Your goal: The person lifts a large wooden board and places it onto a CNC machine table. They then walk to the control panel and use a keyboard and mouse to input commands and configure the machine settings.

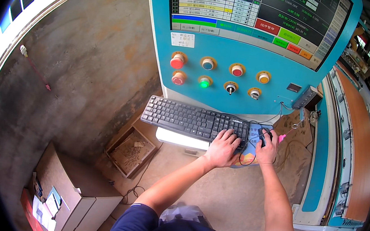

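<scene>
A black keyboard (184, 118) lies on a white ledge (181, 138) below a blue control panel. My left hand (223, 148) rests at the keyboard's right end, its fingers stretched over the number keys and holding nothing. On a blue and orange mouse pad (247, 159), my right hand (268, 149) is wrapped round a black computer mouse (262, 137). A dark cable loops between the two hands. Above them, a lit screen (249, 21) shows a table with one yellow row and several coloured buttons.
The blue panel (188, 88) carries several round buttons, one lit green (204, 83), and two switches. A shallow wooden box (130, 151) with debris sits on the floor. A cabinet (73, 189) stands lower left, a machine bed (353, 146) at right. A pink-tagged key ring (295, 126) lies beside the mouse.
</scene>
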Demonstrator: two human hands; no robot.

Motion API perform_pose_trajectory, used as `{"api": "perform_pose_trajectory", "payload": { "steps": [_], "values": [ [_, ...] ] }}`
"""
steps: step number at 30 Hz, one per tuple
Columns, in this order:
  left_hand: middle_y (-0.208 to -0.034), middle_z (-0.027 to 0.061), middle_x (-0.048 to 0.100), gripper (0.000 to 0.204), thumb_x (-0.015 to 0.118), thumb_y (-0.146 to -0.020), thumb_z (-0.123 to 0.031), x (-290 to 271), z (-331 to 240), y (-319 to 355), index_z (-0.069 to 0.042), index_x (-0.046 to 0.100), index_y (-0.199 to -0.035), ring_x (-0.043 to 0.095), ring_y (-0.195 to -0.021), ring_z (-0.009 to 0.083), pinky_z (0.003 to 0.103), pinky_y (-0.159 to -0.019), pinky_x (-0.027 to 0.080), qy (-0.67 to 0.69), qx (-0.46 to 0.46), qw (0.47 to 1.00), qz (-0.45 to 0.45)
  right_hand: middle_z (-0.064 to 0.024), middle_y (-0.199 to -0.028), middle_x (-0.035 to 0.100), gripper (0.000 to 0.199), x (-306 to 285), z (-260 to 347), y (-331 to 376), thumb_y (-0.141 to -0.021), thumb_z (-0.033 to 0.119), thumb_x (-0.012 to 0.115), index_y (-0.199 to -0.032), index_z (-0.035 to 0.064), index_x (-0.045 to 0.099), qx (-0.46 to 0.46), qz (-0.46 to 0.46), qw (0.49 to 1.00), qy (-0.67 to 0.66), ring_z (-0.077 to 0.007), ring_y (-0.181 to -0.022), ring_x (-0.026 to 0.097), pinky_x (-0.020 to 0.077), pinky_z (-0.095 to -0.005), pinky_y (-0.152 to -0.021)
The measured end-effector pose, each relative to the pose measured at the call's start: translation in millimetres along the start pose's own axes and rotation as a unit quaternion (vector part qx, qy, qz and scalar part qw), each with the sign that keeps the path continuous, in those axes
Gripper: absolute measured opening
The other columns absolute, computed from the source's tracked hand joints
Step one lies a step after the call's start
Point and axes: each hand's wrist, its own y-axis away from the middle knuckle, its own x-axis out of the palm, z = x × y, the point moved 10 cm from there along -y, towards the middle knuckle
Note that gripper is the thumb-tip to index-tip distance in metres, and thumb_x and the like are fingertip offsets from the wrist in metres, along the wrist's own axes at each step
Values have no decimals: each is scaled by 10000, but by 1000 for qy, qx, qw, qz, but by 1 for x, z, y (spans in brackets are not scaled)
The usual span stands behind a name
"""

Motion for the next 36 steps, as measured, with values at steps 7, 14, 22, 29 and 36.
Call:
{"api": "perform_pose_trajectory", "payload": {
  "steps": [7,14,22,29,36],
  "values": [
    [-1276,175,592,427,663,-785,-216,21,-22,-4,8,618,-1146,488,-1269,364,484,-1073,382,24,40,998,34,-171,-1328,517,425,1,0,0,-781,161,629,-1200,110,675,6,3,1000,1,-377,-1227,507,427,-450,-1034],
    [-1187,169,605,454,694,-754,-230,4,-19,-3,4,618,-1135,507,-1239,379,484,-1049,404,34,36,998,-29,-168,-1329,519,423,0,-2,1,-781,157,629,-1199,112,675,7,0,1000,1,-374,-1227,510,434,-444,-1029],
    [-1230,176,586,554,700,-745,-296,7,2,12,2,597,-1201,466,-1285,377,482,-1107,347,-10,1,1000,13,-137,-1317,522,411,1,-2,1,-765,152,644,-1173,124,688,2,-7,1000,-8,-364,-1220,503,436,-456,-1027],
    [-1243,179,583,546,694,-748,-290,9,2,11,-3,598,-1202,463,-1288,377,478,-1108,344,-3,-9,1000,15,-138,-1327,519,412,1,-3,0,-767,154,641,-1176,123,688,5,-4,1000,-5,-368,-1225,499,432,-454,-1033],
    [-1283,160,590,508,707,-753,-262,19,-24,1,-12,613,-1185,467,-1300,372,492,-1094,365,19,45,998,30,-158,-1323,524,432,1,-1,0,-766,142,642,-1195,110,680,4,-1,1000,0,-362,-1226,511,432,-439,-1030]
  ]
}}
